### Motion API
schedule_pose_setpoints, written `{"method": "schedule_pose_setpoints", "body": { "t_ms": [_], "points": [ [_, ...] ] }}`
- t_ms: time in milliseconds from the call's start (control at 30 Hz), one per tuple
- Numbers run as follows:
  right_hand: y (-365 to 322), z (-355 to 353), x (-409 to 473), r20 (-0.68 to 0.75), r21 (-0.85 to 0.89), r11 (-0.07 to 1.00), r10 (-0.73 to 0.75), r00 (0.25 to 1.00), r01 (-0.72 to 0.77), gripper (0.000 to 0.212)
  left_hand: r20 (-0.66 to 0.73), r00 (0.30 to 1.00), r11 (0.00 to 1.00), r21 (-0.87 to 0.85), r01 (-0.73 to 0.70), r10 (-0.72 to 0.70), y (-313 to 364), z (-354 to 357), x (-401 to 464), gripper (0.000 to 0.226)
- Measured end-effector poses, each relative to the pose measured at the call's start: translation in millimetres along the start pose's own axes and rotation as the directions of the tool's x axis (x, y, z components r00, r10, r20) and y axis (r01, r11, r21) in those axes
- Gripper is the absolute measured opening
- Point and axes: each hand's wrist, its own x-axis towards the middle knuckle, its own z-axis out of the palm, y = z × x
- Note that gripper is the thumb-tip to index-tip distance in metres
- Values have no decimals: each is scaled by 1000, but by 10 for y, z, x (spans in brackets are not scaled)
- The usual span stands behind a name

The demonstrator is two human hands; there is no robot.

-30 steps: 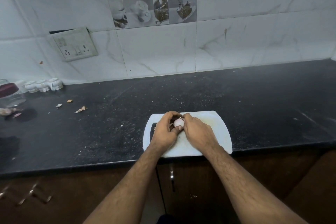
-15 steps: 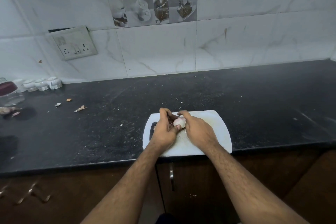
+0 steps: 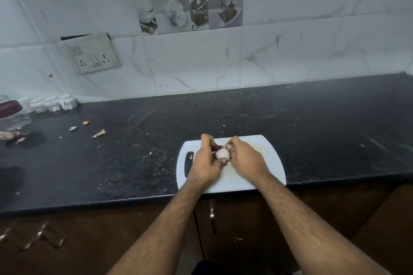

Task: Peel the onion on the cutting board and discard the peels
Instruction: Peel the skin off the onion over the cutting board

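Two bare hands meet over the white rectangular plastic cutting board [image 3: 263, 158], which lies at the front edge of the black speckled stone counter [image 3: 312, 123]. We see the small, pale pinkish, round onion [image 3: 222, 153] held between them above the board's middle. Our left hand [image 3: 206, 163] wraps it from the left, fingers curled over its far side and thumb pressed under its near side. Our right hand [image 3: 244, 159] closes in from the right, its thumb tip touching the onion's top and its fingers bent behind. Both grips are nearly closed around the onion. A few dry papery peel scraps [image 3: 99, 133] lie well apart on the counter to the left.
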Motion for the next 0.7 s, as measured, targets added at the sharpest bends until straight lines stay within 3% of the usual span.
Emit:
{"method": "schedule_pose_setpoints", "body": {
  "t_ms": [133, 467, 700],
  "points": [
    [-43, 4, 4, 26, -81, 997, 3, 1000, -1, 16, -8, 999, 994, 105, -33, 34, 61, 10, -58, 44],
    [-139, 60, 31, -54, -94, 988, 115, 992, -119, 21, -23, 1000, 998, 67, -2, 4, 59, -1, -58, 47],
    [-183, 32, -6, -95, -67, 992, 98, 991, -104, 15, -83, 996, 998, 34, 48, -45, 106, 3, -64, 53]
  ]
}}
